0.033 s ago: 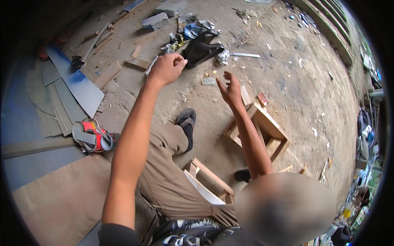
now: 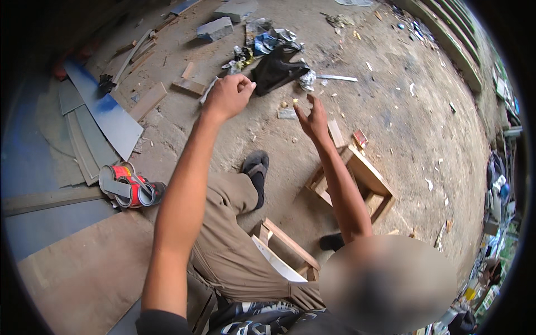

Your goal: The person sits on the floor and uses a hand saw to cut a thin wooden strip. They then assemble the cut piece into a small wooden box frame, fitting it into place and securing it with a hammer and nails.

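My left hand (image 2: pixel 228 96) is raised over the dirt floor with its fingers curled and the thumb against the index finger. Anything inside that pinch is hidden or too small to make out. Just beyond it lies a crumpled black plastic bag (image 2: pixel 276 70). My right hand (image 2: pixel 312 118) reaches forward, its thumb and fingers apart and nothing between them. Below and beside the right forearm stands a wooden frame (image 2: pixel 365 173), like a small stool or open box. Near my legs is another wooden frame (image 2: pixel 290 243) with a white panel.
Red paint cans (image 2: pixel 129 187) stand at left beside stacked boards (image 2: pixel 106 114). Concrete blocks (image 2: pixel 215 29), wood offcuts (image 2: pixel 188 86) and crumpled foil (image 2: pixel 306 82) lie ahead. A small red box (image 2: pixel 360 137) sits by the wooden frame. Mixed clutter (image 2: pixel 497 190) lines the right side.
The floor and the things on it appear slightly farther right in the picture. My two hands keep almost the same pose.
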A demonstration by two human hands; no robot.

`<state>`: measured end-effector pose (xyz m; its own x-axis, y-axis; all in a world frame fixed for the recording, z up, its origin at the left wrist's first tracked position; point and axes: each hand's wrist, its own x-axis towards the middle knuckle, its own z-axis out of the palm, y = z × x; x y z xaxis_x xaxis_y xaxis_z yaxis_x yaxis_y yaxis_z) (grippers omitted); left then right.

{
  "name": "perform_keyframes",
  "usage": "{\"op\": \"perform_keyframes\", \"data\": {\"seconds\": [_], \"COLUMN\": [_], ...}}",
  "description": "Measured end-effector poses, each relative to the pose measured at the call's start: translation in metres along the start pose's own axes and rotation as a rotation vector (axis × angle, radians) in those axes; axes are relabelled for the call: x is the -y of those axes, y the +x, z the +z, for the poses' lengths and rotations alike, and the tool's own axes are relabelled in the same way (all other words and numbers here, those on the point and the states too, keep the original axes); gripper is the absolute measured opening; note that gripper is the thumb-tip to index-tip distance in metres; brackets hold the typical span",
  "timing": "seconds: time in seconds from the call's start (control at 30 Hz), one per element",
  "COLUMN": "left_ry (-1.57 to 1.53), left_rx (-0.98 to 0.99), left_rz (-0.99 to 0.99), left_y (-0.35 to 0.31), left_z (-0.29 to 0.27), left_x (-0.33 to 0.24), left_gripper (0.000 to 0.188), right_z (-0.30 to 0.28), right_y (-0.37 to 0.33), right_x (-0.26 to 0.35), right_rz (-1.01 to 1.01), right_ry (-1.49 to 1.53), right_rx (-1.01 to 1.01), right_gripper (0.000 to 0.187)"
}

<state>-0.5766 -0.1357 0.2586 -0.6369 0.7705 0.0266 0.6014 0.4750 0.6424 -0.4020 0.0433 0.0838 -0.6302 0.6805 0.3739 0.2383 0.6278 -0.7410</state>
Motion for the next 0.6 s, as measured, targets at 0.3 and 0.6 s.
{"op": "perform_keyframes", "data": {"seconds": [0.3, 0.6], "left_ry": [-0.029, -0.052], "left_rx": [0.022, 0.072], "left_rz": [-0.074, -0.171], "left_y": [0.027, 0.037], "left_z": [-0.001, 0.002], "left_x": [0.018, 0.056], "left_gripper": [0.027, 0.027], "right_z": [0.122, 0.22], "right_y": [0.157, 0.08], "right_x": [-0.067, -0.06], "right_rz": [-0.253, -0.33], "right_ry": [-0.736, 0.245], "right_rx": [-0.062, 0.244], "right_gripper": [0.063, 0.056]}}
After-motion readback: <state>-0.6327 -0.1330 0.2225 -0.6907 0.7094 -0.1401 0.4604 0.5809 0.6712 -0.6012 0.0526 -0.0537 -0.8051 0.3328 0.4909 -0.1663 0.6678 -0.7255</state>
